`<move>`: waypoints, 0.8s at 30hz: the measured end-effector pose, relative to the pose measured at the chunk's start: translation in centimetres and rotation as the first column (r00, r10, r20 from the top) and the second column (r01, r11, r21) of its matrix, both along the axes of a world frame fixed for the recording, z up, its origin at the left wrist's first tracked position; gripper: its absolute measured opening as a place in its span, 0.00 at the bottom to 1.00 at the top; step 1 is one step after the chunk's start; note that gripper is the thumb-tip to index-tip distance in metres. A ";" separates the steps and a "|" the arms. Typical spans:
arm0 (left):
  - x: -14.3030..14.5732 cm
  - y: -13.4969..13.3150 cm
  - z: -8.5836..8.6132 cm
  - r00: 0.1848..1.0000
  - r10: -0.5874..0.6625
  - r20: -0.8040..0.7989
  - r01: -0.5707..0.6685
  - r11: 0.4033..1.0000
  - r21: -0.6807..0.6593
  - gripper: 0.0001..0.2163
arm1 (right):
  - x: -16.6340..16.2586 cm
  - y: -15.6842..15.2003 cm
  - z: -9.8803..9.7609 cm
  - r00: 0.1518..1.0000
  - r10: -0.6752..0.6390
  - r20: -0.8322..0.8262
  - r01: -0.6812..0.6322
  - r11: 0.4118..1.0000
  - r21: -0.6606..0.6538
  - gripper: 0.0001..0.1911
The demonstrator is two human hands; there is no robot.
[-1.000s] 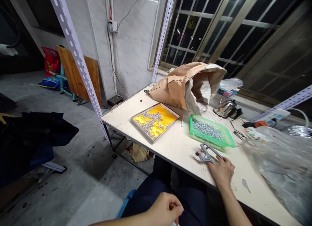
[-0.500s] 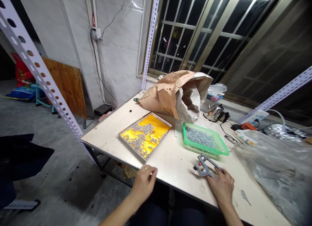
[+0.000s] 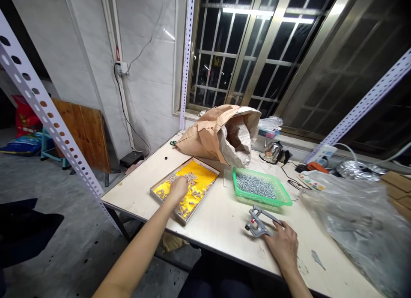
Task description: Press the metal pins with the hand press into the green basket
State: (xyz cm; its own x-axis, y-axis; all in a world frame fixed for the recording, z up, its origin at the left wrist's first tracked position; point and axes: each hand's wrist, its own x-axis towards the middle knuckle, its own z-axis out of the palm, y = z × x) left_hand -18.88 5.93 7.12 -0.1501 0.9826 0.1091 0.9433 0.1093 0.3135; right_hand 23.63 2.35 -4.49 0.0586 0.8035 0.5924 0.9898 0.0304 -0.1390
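The left hand (image 3: pixel 178 188) sits in the yellow tray (image 3: pixel 207 177), left of centre, fingers curled over the pins (image 3: pixel 192 177) — pinching one or not, I cannot tell. The right hand (image 3: pixel 283 245) grasps the tool (image 3: pixel 257 224), lower centre — its handle slants toward that hand.

Pale table (image 3: pixel 221 221); on it yellow-lined tray (image 3: pixel 201 178), green basket (image 3: pixel 257 200), paper sack (image 3: pixel 212 137), metal tool (image 3: pixel 257 223), plastic bag (image 3: pixel 353 216)

Small bright metal pins (image 3: pixel 192 177) glint on the shallow tray's glossy yellow lining (image 3: pixel 204 180). The grey metal hand tool (image 3: pixel 257 224) looks dull, the green plastic basket (image 3: pixel 239 195) smooth, the pale wood-grain tabletop (image 3: pixel 218 221) matt, the brown paper sack (image 3: pixel 202 137) crumpled.
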 end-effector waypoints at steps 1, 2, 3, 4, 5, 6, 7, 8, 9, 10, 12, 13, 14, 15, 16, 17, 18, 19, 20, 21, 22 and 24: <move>-0.4 -0.3 0.1 1.000 0.025 0.000 -0.025 1.000 0.009 0.13 | 0.0 0.0 0.0 1.000 0.007 -0.001 -0.007 1.000 0.002 0.34; -0.8 -0.7 0.1 1.000 0.026 0.005 -0.026 1.000 0.006 0.12 | -0.1 -0.1 0.1 1.000 0.013 -0.002 -0.013 1.000 0.001 0.34; -1.0 -1.1 0.0 1.000 -0.010 0.016 0.010 1.000 -0.005 0.11 | -0.1 -0.1 0.1 1.000 0.021 -0.002 -0.021 1.000 -0.002 0.33; -1.0 -1.5 -0.3 0.996 -0.080 0.034 0.081 0.997 -0.020 0.10 | -0.2 -0.1 0.2 1.000 0.029 0.000 -0.029 1.000 -0.007 0.33; -0.7 -1.9 -0.6 0.984 -0.168 0.054 0.170 0.985 -0.039 0.08 | -0.2 -0.1 0.2 0.999 0.039 0.005 -0.039 0.999 -0.014 0.34; -0.3 -2.3 -1.0 0.965 -0.252 0.072 0.256 0.965 -0.058 0.07 | -0.3 -0.2 0.2 0.999 0.051 0.010 -0.051 0.998 -0.021 0.34; 0.3 -2.6 -1.4 0.947 -0.311 0.084 0.318 0.945 -0.074 0.07 | -0.3 -0.2 0.2 0.998 0.065 0.014 -0.065 0.998 -0.026 0.34; 1.0 -2.8 -1.8 0.937 -0.337 0.090 0.344 0.935 -0.087 0.07 | -0.3 -0.2 0.2 0.997 0.076 0.016 -0.076 0.997 -0.029 0.34; 1.5 -2.9 -2.1 0.942 -0.324 0.089 0.332 0.938 -0.095 0.06 | -0.3 -0.2 0.2 0.996 0.082 0.015 -0.082 0.996 -0.027 0.34; 1.8 -2.8 -2.2 0.957 -0.277 0.085 0.285 0.954 -0.092 0.06 | -0.4 -0.2 0.3 0.996 0.085 0.013 -0.085 0.996 -0.019 0.34; 1.7 -2.4 -2.2 0.991 -0.115 0.073 0.118 0.992 -0.036 0.09 | -0.4 -0.3 0.4 0.997 0.081 0.005 -0.081 0.997 0.010 0.34; 1.2 -2.1 -1.9 0.997 -0.023 0.067 0.022 1.000 0.006 0.11 | -0.5 -0.4 0.5 0.997 0.076 0.001 -0.076 0.997 0.028 0.34; 0.5 -1.8 -1.7 0.996 0.059 0.060 -0.062 0.997 0.044 0.11 | -0.5 -0.5 0.7 0.997 0.074 -0.002 -0.073 0.996 0.041 0.33; -0.4 -1.5 -1.4 0.992 0.119 0.051 -0.122 0.990 0.068 0.11 | -0.5 -0.6 0.7 0.997 0.072 -0.004 -0.072 0.996 0.051 0.33; -1.3 -1.3 -1.1 0.987 0.156 0.041 -0.159 0.985 0.073 0.11 | -0.5 -0.6 0.8 0.997 0.074 -0.004 -0.074 0.996 0.053 0.33; -2.2 -1.2 -0.9 0.983 0.178 0.033 -0.180 0.982 0.062 0.10 | -0.5 -0.7 0.8 0.997 0.081 -0.002 -0.081 0.995 0.051 0.32; -3.0 -1.2 -0.8 0.982 0.186 0.029 -0.188 0.981 0.046 0.10 | -0.5 -0.7 0.8 0.996 0.091 -0.001 -0.091 0.995 0.047 0.32; -3.5 -1.3 -0.9 0.983 0.181 0.031 -0.182 0.983 0.028 0.09 | -0.4 -0.7 0.8 0.995 0.102 -0.001 -0.102 0.994 0.045 0.32; -3.8 -1.5 -1.0 0.987 0.160 0.035 -0.160 0.987 0.013 0.09 | -0.4 -0.6 0.7 0.994 0.111 -0.002 -0.111 0.993 0.045 0.32; -3.9 -1.6 -1.1 0.991 0.128 0.040 -0.128 0.992 0.000 0.09 | -0.3 -0.6 0.6 0.993 0.120 -0.003 -0.120 0.992 0.045 0.32; -3.8 -1.8 -1.3 0.995 0.090 0.042 -0.090 0.996 -0.004 0.09 | -0.3 -0.5 0.5 0.992 0.130 -0.004 -0.129 0.991 0.046 0.32; -3.2 -1.7 -1.7 0.999 0.021 0.032 -0.021 1.000 0.003 0.10 | -0.2 -0.5 0.4 0.988 0.155 -0.004 -0.155 0.987 0.049 0.33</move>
State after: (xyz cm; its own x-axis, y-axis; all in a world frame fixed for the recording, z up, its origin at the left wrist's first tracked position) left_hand -22.12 4.24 5.42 -0.1739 0.9789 0.1070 0.9303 0.1277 0.3440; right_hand 23.39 1.90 -4.06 -0.0596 0.7739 0.6305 0.9714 0.1903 -0.1417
